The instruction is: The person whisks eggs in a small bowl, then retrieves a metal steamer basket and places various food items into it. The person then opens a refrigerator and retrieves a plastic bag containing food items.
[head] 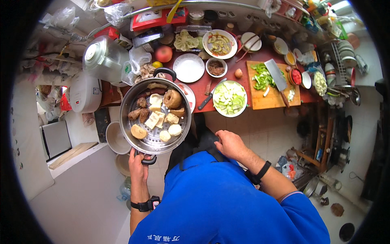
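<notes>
My left hand [139, 166] grips the black near handle of a stainless steel steamer pot [149, 143] with a perforated bottom. The pot is tilted towards me at the table's front left, its far handle standing over the tabletop. Inside lie pieces of steamed bread [155, 119], a ring-shaped bun [172, 98], brown chunks [134, 114] and two round pale pieces, one of them at the near right [175, 130]. My right hand [230, 145] hangs in front of my body, fingers curled, with nothing visible in it. It is below a bowl of sliced green vegetable [230, 99].
On the red table [201, 88] are a white plate [188, 68], a knife [204, 102] and a cutting board [252, 98] bearing a cleaver [275, 74] and chopped greens. A bowl [220, 55] holds a cooked dish. Left stands a rice cooker [85, 93]; basins [117, 149] sit lower.
</notes>
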Demonstrator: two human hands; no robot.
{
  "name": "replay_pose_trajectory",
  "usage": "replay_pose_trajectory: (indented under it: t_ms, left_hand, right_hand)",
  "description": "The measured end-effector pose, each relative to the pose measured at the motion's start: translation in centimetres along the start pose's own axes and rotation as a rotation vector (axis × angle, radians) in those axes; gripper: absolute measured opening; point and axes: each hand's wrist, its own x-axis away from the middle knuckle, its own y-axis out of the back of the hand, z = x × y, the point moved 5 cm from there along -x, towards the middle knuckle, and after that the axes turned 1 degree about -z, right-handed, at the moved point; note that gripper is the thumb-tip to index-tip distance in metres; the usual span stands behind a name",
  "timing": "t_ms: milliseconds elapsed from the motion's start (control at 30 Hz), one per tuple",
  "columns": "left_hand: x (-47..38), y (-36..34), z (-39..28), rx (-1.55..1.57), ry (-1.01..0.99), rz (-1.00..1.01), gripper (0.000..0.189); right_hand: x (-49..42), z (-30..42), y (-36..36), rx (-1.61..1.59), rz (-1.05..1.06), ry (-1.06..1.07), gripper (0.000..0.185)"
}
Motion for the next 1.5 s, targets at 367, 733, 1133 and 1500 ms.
replay_pose_trajectory:
  t_ms: [367,733,1133,1500]
  left_hand:
    - [-0.6,-3.8,2.3,-0.129,0.145,0.194,0.066]
    - [2.4,-12.1,8.3,-0.191,0.235,0.262,0.069]
    - [1.8,-29.4,18.4,-0.396,0.356,0.481,0.062]
    - [1.0,-37.2,30.8,-0.421,0.509,0.553,0.069]
  right_hand:
    - [5.0,-2.9,-1.6,-0.098,-0.039,-0.220,0.034]
    - [7.9,-13.0,-0.4,-0.306,-0.029,-0.320,0.041]
    - [10.3,-28.4,3.4,-1.362,-0.325,-0.579,0.054]
    - [12.8,-37.5,0.0,-1.750,-0.612,-0.738,0.069]
